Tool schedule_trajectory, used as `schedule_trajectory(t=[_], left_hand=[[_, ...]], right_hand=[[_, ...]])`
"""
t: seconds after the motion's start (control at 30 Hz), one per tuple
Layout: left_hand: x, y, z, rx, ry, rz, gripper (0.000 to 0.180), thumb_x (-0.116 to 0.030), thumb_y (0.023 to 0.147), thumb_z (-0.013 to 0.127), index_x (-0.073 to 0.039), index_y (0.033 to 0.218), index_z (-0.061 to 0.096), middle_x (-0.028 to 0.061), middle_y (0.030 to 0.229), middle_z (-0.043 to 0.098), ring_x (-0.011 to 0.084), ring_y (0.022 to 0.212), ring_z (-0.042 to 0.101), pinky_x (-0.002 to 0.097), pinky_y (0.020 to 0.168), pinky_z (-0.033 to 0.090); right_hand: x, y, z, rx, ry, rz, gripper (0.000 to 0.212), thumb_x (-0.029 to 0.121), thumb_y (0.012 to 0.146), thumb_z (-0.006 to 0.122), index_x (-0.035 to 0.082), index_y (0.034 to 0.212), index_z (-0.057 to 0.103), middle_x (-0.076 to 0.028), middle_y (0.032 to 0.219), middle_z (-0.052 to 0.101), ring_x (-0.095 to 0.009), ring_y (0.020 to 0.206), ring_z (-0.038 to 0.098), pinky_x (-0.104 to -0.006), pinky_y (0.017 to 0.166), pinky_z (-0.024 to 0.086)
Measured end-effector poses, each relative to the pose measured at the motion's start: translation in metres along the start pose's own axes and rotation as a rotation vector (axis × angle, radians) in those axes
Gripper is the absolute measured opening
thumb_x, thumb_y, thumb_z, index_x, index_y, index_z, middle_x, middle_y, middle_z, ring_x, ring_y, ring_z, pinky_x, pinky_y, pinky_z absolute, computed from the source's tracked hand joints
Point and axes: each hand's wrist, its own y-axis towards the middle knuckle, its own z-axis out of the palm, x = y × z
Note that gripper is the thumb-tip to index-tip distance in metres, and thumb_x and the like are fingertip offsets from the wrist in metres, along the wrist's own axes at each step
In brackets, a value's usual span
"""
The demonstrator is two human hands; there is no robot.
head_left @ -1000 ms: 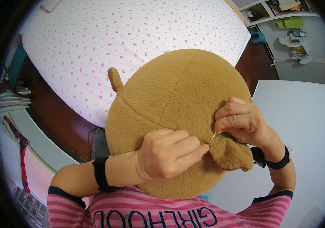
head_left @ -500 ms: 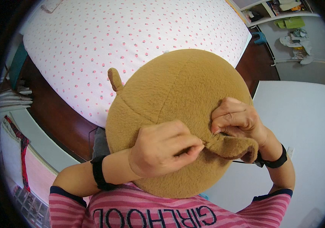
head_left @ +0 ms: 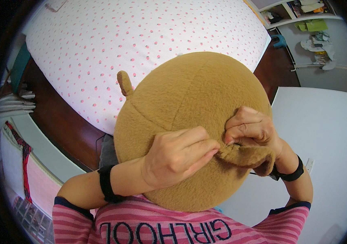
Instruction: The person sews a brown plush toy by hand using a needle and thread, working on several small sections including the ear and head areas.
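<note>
Across the top, white bedding (head_left: 149, 24) with small pink strawberry-like prints, bulging through the wide lens and cut off at the upper edge. Alongside, dark reddish floor (head_left: 55, 107); at right, a smooth pale surface (head_left: 319, 126), running out of view. At upper right, an open shelf (head_left: 281, 14) with contents too small to identify, a green item (head_left: 313, 25) just below, and near the bedding's corner a blue object (head_left: 279, 41), partly hidden and hard to name.

For writing, large dark lettering (head_left: 166, 232) across the chest of a pink striped shirt (head_left: 74, 219), upside down from this viewpoint, with the leftmost character hard to make out. Lower part of the shirt out of frame.

Mid-view, in front of the shirt, a round brown plush (head_left: 206, 89) with seams showing. Sticking out at upper left, a small brown tab (head_left: 124, 83); at lower right, a floppy brown flap (head_left: 254, 156), folded over, with its underside mostly hidden.

At the flap's base, left hand (head_left: 179, 156) with fingertips drawn together in a pinch on the cloth, palm concealed. Just beside, right hand (head_left: 252, 130), fingers curled, thumb and forefinger closed together; cannot tell the thing between those tips, if any. Around each wrist, a black band (head_left: 107, 185), the right one partly covered.
</note>
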Motion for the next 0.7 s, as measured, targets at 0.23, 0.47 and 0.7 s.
schedule_trajectory(t=[0.23,0.47,0.7], left_hand=[[0.002,-0.002,0.006,-0.019,-0.050,-0.081,0.015,0.001,0.070,0.071,-0.003,0.084,0.065,0.0071,0.072,0.058,0.0199,0.055,0.058,0.0287,0.046,0.043],[0.001,0.000,0.007,0.012,-0.171,-0.197,0.012,0.003,0.072,0.069,-0.002,0.082,0.066,0.0057,0.071,0.057,0.0131,0.048,0.049,0.0254,0.043,0.035],[0.000,-0.001,0.006,0.011,-0.243,-0.241,0.010,0.002,0.075,0.069,-0.002,0.084,0.066,0.0040,0.071,0.056,0.0079,0.048,0.043,0.0232,0.043,0.032]], right_hand=[[-0.003,-0.003,0.007,-0.042,0.010,0.013,0.010,0.005,0.071,0.069,0.007,0.080,0.065,-0.004,0.082,0.062,-0.023,0.074,0.057,-0.0311,0.065,0.046],[0.002,-0.006,0.012,-0.063,0.003,0.014,0.014,0.004,0.068,0.071,0.006,0.081,0.065,-0.005,0.085,0.063,-0.023,0.075,0.058,-0.0315,0.065,0.046],[0.004,-0.006,0.013,-0.124,-0.050,-0.024,0.015,0.006,0.067,0.072,0.007,0.081,0.066,-0.005,0.084,0.063,-0.022,0.075,0.058,-0.0315,0.064,0.046]])
